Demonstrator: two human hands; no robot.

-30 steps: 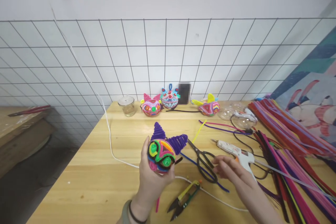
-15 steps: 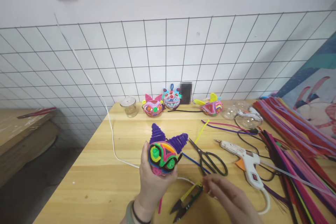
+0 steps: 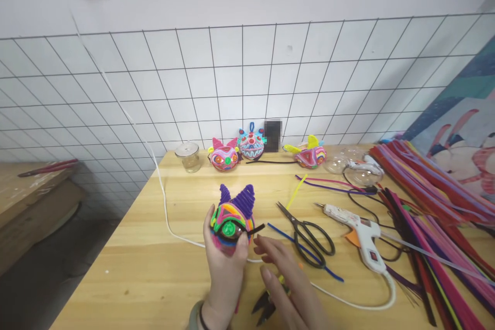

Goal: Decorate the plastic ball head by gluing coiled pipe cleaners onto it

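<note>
My left hand point(image 3: 226, 263) is wrapped round a ball-shaped pipe-cleaner ornament point(image 3: 235, 210) with purple pointed ears and a green eye. Its thumb presses beside the eye, where a black pipe-cleaner end point(image 3: 256, 229) sticks out to the right. Just right of the ornament hovers my right hand point(image 3: 288, 278), fingers apart and slightly bent, with nothing seen in them. Beneath that hand lie thread snips point(image 3: 263, 303), partly hidden. Black-handled scissors point(image 3: 303, 232) rest to the right, on top of a blue pipe cleaner point(image 3: 334, 273).
A white hot glue gun point(image 3: 363, 229) with its cord lies at right, beside bundles of coloured pipe cleaners point(image 3: 429, 185). Along the wall stand a pink ornament point(image 3: 225, 155), a blue one point(image 3: 251, 144), a yellow-winged one point(image 3: 309, 153), a glass jar point(image 3: 188, 157) and clear balls point(image 3: 363, 172).
My left hand has turned the ornament, so one eye and the black end now face the right hand. My right hand has left the snips and moved up and left towards the ornament.
</note>
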